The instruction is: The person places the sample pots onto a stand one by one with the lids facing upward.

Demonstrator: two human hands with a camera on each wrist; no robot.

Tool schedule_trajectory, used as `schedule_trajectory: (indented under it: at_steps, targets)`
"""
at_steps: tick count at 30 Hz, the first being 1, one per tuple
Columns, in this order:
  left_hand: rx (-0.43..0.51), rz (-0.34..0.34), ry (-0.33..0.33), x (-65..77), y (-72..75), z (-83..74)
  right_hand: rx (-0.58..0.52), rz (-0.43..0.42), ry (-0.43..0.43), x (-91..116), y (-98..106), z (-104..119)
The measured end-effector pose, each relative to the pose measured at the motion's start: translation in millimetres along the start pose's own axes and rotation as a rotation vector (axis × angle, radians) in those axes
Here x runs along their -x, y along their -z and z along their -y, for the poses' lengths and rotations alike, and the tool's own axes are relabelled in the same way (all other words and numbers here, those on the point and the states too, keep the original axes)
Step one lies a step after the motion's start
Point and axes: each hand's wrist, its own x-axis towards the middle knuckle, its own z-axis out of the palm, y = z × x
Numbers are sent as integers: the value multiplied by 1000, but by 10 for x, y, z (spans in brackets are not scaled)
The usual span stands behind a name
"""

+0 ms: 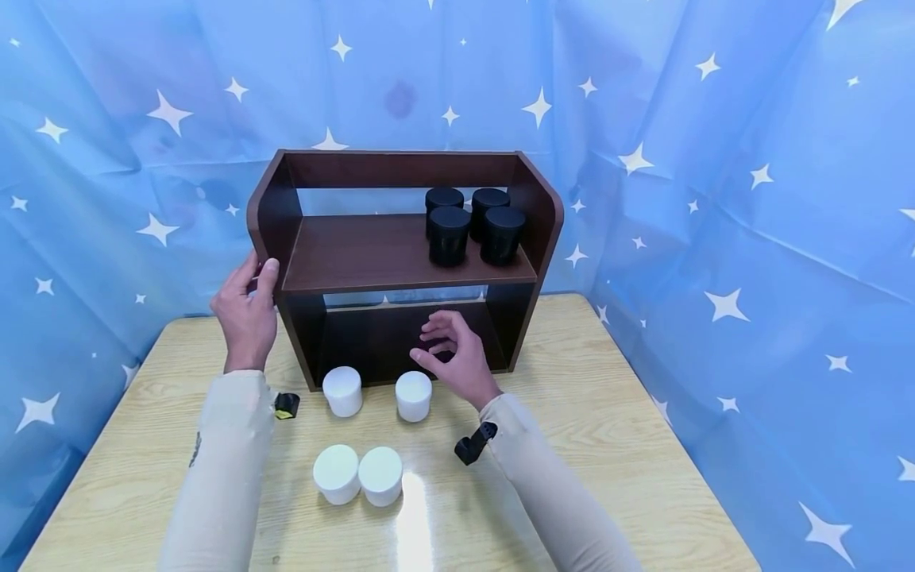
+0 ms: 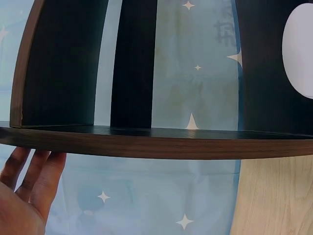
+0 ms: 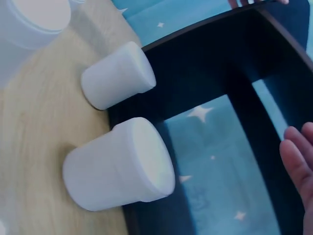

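Observation:
A dark brown two-tier shelf stands on the table. My left hand is at its left side panel; in the left wrist view the extended fingers touch the panel's outer face. In front of the lower tier hovers my right hand, fingers loosely bent, holding nothing. Just left of it is a white lidded jar, upright on the table near the shelf's front edge. Another white jar stands farther left along that edge. Both show large in the right wrist view, the nearer jar below the other.
Two more white jars stand side by side closer to me on the wood-grain table. Several black jars are grouped at the right of the upper tier. A blue star-patterned curtain hangs behind and to the right.

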Motion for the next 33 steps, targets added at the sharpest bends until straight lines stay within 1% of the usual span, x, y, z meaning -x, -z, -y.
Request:
schedule_trajectory:
  at_steps: [5,12,15,19,21,28,33]
  targets:
    - [4,-1,-1,0,-3,-4,11,32,-60,64,-66,-122]
    - [8,-9,-6,9,-16,20,68,63,-165,191,-191,-394]
    - [4,-8,-6,12,-12,18,83,88,-193,247,-239,-486]
    - [0,-5,-2,13,-5,6,79,107,-211,303,-291,-574]
    - [2,-1,1,14,-2,4,88,103,-220,319,-312,-609]
    - [12,-4,-3,13,-9,14,142,90,-254,368,-348,-659]
    - [4,3,-7,12,-10,22,166,97,-249,387,-349,-687]
